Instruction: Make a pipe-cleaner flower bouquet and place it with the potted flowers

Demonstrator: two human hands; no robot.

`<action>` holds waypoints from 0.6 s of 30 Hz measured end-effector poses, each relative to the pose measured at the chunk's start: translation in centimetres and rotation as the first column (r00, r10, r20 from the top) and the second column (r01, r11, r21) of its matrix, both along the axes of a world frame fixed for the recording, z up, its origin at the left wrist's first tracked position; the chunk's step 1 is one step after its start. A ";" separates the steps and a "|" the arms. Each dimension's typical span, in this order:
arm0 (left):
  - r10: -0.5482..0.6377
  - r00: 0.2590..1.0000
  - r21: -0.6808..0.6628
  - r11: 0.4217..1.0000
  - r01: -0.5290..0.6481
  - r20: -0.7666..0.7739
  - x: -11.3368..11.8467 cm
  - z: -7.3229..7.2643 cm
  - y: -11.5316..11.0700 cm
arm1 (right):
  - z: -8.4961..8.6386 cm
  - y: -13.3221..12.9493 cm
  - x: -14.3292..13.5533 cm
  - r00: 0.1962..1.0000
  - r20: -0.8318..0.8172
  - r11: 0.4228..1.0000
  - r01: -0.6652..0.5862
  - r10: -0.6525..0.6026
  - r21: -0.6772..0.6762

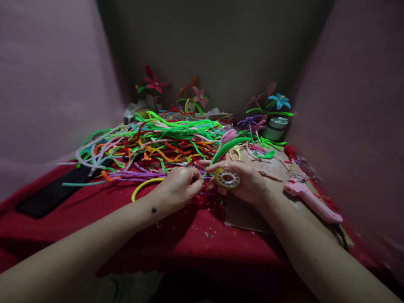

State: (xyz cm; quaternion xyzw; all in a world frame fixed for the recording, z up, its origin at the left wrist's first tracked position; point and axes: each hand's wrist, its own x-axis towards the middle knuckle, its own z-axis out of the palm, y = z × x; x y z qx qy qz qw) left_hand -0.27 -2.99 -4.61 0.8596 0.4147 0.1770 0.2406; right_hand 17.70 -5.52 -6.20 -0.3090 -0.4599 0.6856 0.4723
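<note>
My left hand (184, 185) is closed, its thumb and fingers pinching the lower end of a green stem. My right hand (241, 179) has its fingers bent round a small roll of tape (227, 179) and touches the same stem from the right. Above the hands rises a long green leaf (232, 145) with a pink fuzzy bud (228, 136) beside it, tilted up to the right. The tape roll faces the camera with its holed core. Where the fingertips meet the stem, fine detail is too small to make out.
Many coloured pipe cleaners (176, 134) are heaped behind the hands. A black flat object (47, 193) lies left. Right are cardboard (249, 214), a pink tool (312, 200) and a silver jar (275, 128). Fuzzy flowers (279, 101) stand at the back on the red cloth (189, 240).
</note>
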 end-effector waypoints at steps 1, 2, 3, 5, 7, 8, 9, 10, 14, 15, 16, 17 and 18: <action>-0.016 0.999 0.046 0.999 0.018 -0.036 0.1 0.0 -0.1 | 0.0 -0.1 -0.1 1.000 -0.006 1.000 -0.001 0.001 0.016; -0.031 0.997 0.093 0.995 0.038 -0.076 0.1 -0.1 -0.1 | 0.0 -0.1 -0.1 1.000 -0.010 1.000 -0.002 0.002 0.023; -0.038 0.992 0.146 0.988 0.056 -0.120 0.2 -0.2 -0.1 | -0.1 -0.1 -0.1 1.000 -0.014 1.000 0.002 -0.002 0.024; -0.020 0.976 0.274 0.959 0.079 -0.215 0.2 -0.5 -0.1 | 0.0 -0.2 0.0 0.999 -0.015 0.999 0.033 -0.033 0.018; 0.051 0.953 0.420 0.904 0.084 -0.300 0.3 -0.9 -0.1 | 0.1 -0.3 0.0 0.996 0.001 0.996 0.086 -0.087 0.008; 0.085 0.937 0.485 0.869 0.096 -0.338 0.3 -1.1 -0.2 | 0.1 -0.3 0.0 0.994 0.010 0.994 0.113 -0.113 0.005; 0.116 0.921 0.542 0.833 0.114 -0.372 0.4 -1.2 -0.3 | 0.2 -0.3 0.0 0.990 0.018 0.990 0.139 -0.139 0.003; 0.134 0.905 0.584 0.799 0.142 -0.403 0.5 -1.3 -0.3 | 0.2 -0.3 0.0 0.988 0.025 0.988 0.156 -0.156 0.000; 0.119 0.875 0.627 0.743 0.235 -0.469 0.7 -1.0 0.0 | 0.0 -0.2 0.2 0.983 0.018 0.983 0.181 -0.182 0.017; 0.112 0.872 0.609 0.758 0.235 -0.476 0.8 -0.9 0.2 | 0.0 -0.2 0.2 0.982 0.011 0.982 0.188 -0.188 0.023; 0.107 0.871 0.584 0.780 0.225 -0.479 0.9 -0.8 0.6 | 0.0 -0.2 0.3 0.981 0.005 0.981 0.194 -0.194 0.026; 0.109 0.873 0.559 0.804 0.204 -0.475 0.9 -0.8 1.0 | 0.1 -0.1 0.4 0.981 0.004 0.980 0.195 -0.195 0.026; 0.114 0.877 0.535 0.826 0.177 -0.466 1.0 -0.8 1.5 | 0.2 -0.2 0.4 0.983 0.007 0.983 0.183 -0.183 0.019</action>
